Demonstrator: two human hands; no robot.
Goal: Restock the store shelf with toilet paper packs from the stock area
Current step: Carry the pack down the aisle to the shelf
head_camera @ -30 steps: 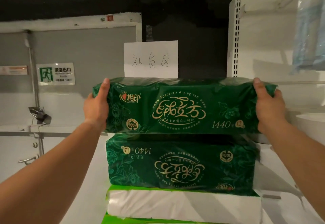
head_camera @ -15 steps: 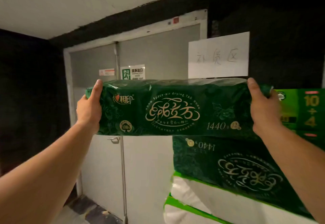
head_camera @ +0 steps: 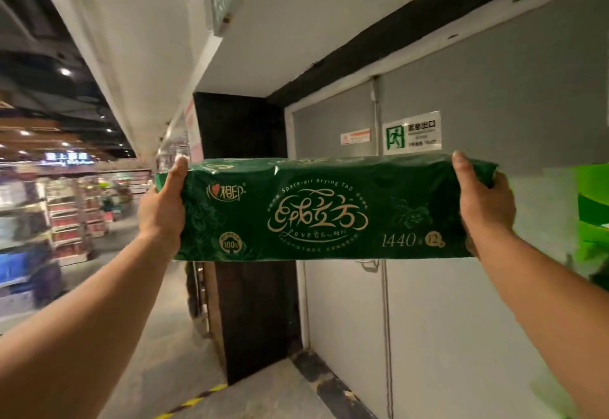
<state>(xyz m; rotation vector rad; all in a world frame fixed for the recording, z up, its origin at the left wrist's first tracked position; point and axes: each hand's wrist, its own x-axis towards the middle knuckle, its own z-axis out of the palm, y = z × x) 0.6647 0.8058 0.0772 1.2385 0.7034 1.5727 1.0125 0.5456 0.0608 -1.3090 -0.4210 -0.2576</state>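
Left hand (head_camera: 162, 208) and right hand (head_camera: 484, 208) each grip 1 end of the green toilet paper pack (head_camera: 321, 209), held level mid-air, apparently in transit; next, carrying it toward the store shelves (head_camera: 66, 217).

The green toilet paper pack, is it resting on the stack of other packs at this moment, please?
No, the green toilet paper pack is held up in the air, the left hand and right hand gripping its two ends.
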